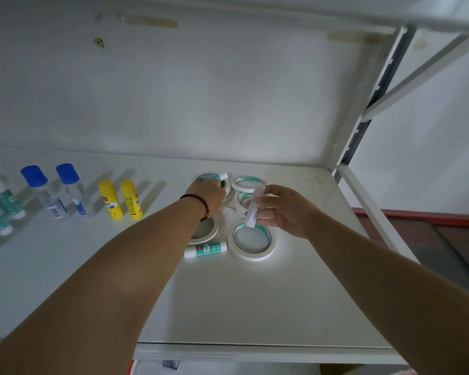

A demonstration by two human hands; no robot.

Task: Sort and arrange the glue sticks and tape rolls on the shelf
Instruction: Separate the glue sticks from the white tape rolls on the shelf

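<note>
White glue sticks were mid-sort: right hand (284, 212) fingers clamped one clear stick (253, 209) above the tape rolls (252, 240), left hand (207, 194) fingers gripped another (223, 176); both probably belonged beside the upright row (119, 198) at the shelf (255, 307) left.

Bare shelf (255, 301) before tape rolls (252, 240)

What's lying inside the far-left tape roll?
A glue stick pokes out over the far-left tape roll; the left hand grips it and covers the rest of the ring's inside.
</note>
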